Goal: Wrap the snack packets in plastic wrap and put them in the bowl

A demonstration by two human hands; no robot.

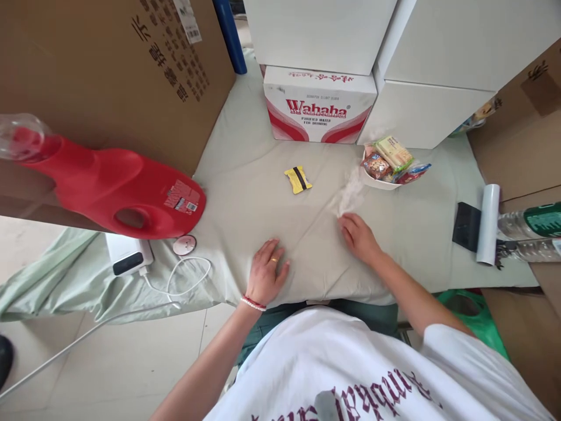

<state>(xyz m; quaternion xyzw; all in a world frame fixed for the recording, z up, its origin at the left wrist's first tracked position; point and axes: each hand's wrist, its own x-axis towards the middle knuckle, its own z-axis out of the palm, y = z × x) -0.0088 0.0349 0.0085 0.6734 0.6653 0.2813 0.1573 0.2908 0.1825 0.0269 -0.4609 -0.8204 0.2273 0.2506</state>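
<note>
My left hand lies palm down on the pale cloth, its fingers stretched out and holding nothing. To the right, my right hand pinches the near end of a crumpled, see-through plastic bag. The bag trails away from my fingertips toward a white bowl. Packaged snacks fill the bowl, among them a yellow-green packet and a brown one. A small yellow packet with a dark stripe lies apart on the cloth, beyond and between my hands.
At the back stands a Wahaha water carton below white boxes. A red jug, a white power bank and its cable are on the left. Plastic bottles and a white roll lie at right.
</note>
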